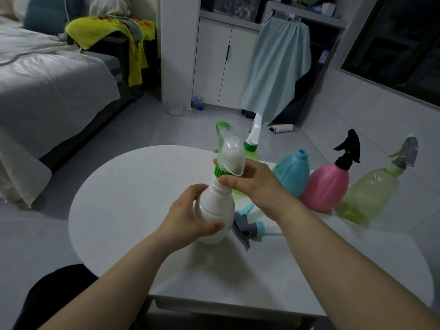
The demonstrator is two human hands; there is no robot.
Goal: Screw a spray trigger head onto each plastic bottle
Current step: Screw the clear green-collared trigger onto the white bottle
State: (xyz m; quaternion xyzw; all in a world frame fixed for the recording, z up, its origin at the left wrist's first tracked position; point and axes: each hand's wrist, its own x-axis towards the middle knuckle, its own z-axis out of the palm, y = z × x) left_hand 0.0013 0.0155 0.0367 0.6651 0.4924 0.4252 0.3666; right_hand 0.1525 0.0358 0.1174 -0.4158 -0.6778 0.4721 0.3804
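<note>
White bottle held in both hands, green-collared trigger head seated on its neck.

The opaque white plastic bottle (pixel 214 208) stands nearly upright, low over the round white table (pixel 123 186); whether its base touches the top cannot be told. The left hand (pixel 188 215) wraps its body, fingers and thumb curled round it. The right hand (pixel 254 184) pinches the ribbed green collar of the clear-and-green spray trigger head (pixel 229 151) on the bottle's neck. Just beside the base lies a loose grey-and-light-blue trigger head (pixel 247 228). Behind the hands stands a green bottle (pixel 251 152) with a white trigger head (pixel 254 129). To the right stand a light blue bottle (pixel 292 172) with an open neck, a pink bottle (pixel 326 186) with a black trigger head (pixel 348 151) and a translucent yellow-green bottle (pixel 371 194) with a grey trigger head (pixel 407 153).
</note>
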